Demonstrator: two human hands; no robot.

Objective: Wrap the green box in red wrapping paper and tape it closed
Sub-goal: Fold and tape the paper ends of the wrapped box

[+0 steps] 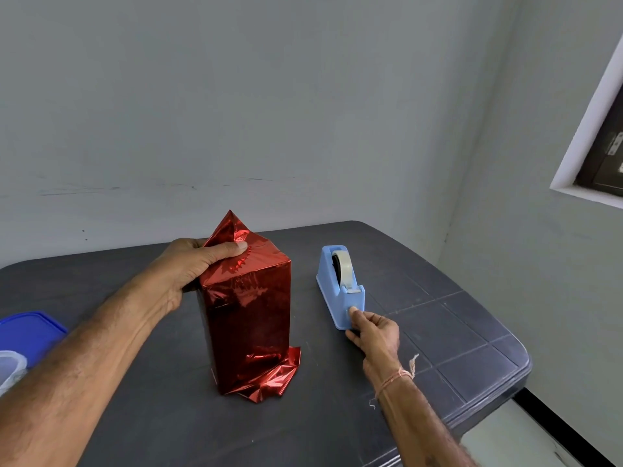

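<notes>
Red foil paper [249,318] covers the box [253,291] on every side that shows, and the parcel stands upright on its short end near the middle of the dark worktop [438,332]. At its top the paper is folded in, with one loose pointed flap sticking up at the far left corner; at the bottom, crumpled paper spreads out on the worktop towards the near right. The left hand [188,267] grips the top left of the box, fingers curled round the far side and the thumb [232,247] pressed flat on the folded paper on top. Just right of the box, apart from it, sits a light blue dispenser [328,274] with a roll of clear tape [344,266] in it. The right hand [374,332] holds the dispenser's near end, thumb tip on the end face and fingers curled against its right side. A thin thread [394,377] circles that wrist. At the left edge lie a blue lid [30,332] and part of a clear container [11,365].
</notes>
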